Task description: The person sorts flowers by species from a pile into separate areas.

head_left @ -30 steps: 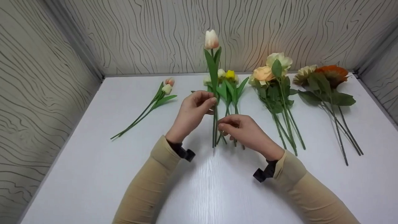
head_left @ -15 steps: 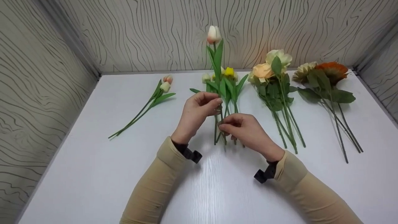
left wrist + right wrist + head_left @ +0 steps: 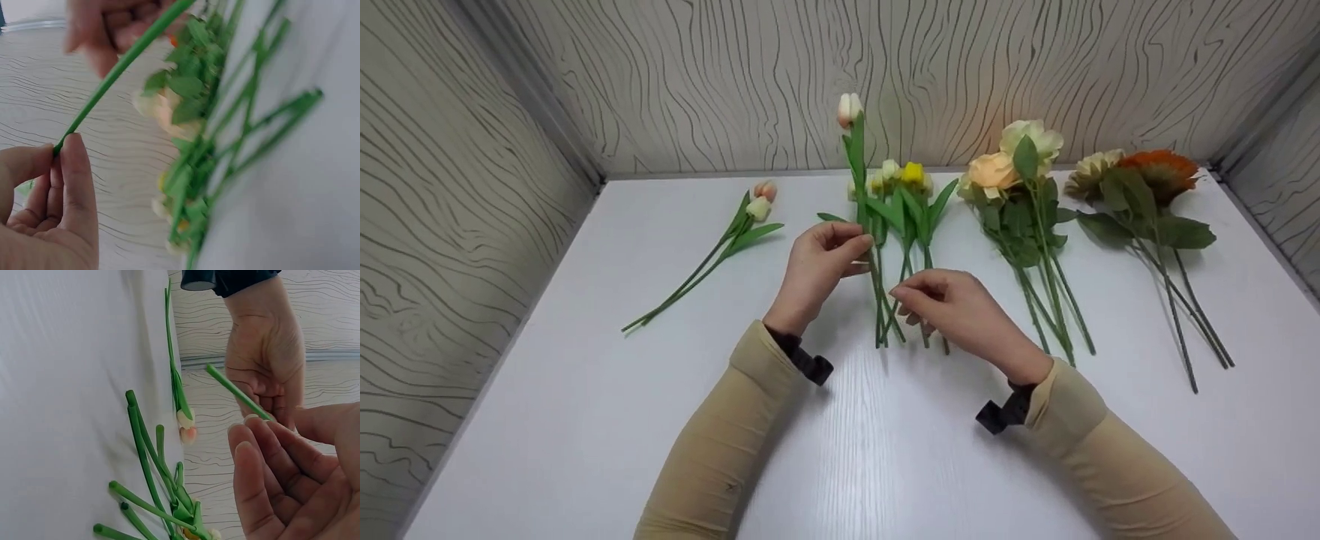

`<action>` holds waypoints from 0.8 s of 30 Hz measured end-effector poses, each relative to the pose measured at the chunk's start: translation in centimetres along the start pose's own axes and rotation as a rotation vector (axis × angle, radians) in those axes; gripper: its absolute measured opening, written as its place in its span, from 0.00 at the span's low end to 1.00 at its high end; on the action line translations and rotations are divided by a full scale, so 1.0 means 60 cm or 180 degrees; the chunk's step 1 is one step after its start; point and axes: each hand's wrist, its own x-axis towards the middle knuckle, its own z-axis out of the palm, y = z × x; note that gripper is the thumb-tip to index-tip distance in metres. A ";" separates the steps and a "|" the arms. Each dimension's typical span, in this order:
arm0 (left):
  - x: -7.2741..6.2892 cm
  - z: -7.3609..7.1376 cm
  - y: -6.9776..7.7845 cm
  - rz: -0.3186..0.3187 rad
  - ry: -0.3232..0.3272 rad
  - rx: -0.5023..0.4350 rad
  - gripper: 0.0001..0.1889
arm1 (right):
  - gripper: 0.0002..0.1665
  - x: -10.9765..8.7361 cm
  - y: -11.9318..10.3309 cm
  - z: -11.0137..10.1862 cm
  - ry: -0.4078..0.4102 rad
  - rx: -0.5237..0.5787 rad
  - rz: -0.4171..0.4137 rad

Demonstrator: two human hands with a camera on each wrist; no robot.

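My left hand [image 3: 819, 270] pinches the stem of a white-and-pink tulip [image 3: 850, 110] between thumb and fingers, bloom upward. In the left wrist view its green stem [image 3: 118, 70] runs from the fingertips across toward the other hand. Just right of the stem hovers my right hand [image 3: 956, 311], fingers loosely bent; the right wrist view shows a gap between its thumb [image 3: 318, 423] and fingers, with nothing gripped. Behind both hands lies a bunch of white and yellow tulips [image 3: 913, 174], stems toward me, partly covered by the hands and the held flower.
Two tulips [image 3: 757, 208], one pink and one white, lie crossed on the white table [image 3: 585, 420] at left. To the right are peach and cream flowers [image 3: 994, 172], then an orange flower [image 3: 1161, 174] with a cream one. A wood-patterned wall [image 3: 720, 90] closes the back.
The left hand has shifted the tulip right and then back left, its bloom now lower and turned. The right hand, earlier at the stem, now sits slightly apart from it.
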 end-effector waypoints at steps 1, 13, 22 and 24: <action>0.006 -0.004 -0.002 -0.0085 0.0014 0.0060 0.13 | 0.22 0.000 0.000 -0.004 0.0023 -0.0028 0.0019; 0.065 -0.006 -0.028 -0.0536 0.0124 0.0668 0.13 | 0.16 -0.001 -0.005 -0.025 0.0158 -0.0321 0.0008; 0.080 0.013 -0.060 -0.0647 0.0155 0.1117 0.11 | 0.15 -0.001 -0.004 -0.022 0.0159 -0.0315 -0.0026; 0.082 0.013 -0.063 -0.0660 0.0154 0.1190 0.11 | 0.15 -0.002 -0.005 -0.023 0.0168 -0.0325 -0.0016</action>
